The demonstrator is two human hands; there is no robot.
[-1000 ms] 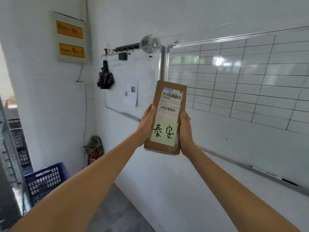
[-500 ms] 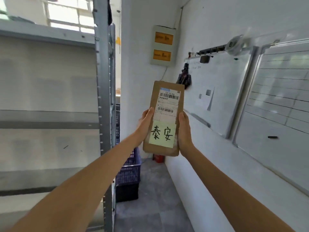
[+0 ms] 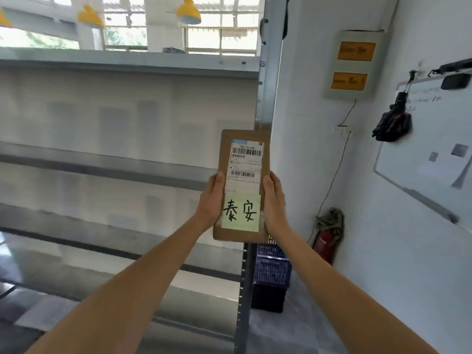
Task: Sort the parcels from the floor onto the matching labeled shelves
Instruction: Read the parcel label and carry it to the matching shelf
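I hold the parcel (image 3: pixel 242 185) upright between my left hand (image 3: pixel 210 203) and right hand (image 3: pixel 274 203), in front of the shelves (image 3: pixel 127 172), reading its note; next I must find the matching shelf.

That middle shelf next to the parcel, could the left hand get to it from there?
Probably yes. The left hand grips the parcel right in front of the middle shelf, with nothing visible between. But both hands hold the parcel, the right hand too.
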